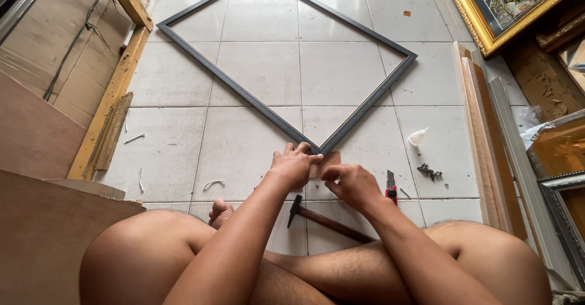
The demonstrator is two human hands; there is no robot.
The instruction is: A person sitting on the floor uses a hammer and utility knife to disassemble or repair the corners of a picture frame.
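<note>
A large dark grey picture frame [244,95] lies flat on the white tiled floor, turned like a diamond with its near corner toward me. My left hand [294,165] rests on that near corner and on a small brown cardboard piece [329,159] under it. My right hand [352,185] sits just beside it, fingers curled, pinching at the same cardboard piece. I sit cross-legged, knees at the bottom of the view.
A hammer [323,219] lies by my legs. A red-handled cutter [390,189], small dark nails [429,171] and a white glue bottle [417,137] lie to the right. Wooden mouldings [481,146] and a gold-framed picture [487,12] stand right; plywood boards [36,134] left.
</note>
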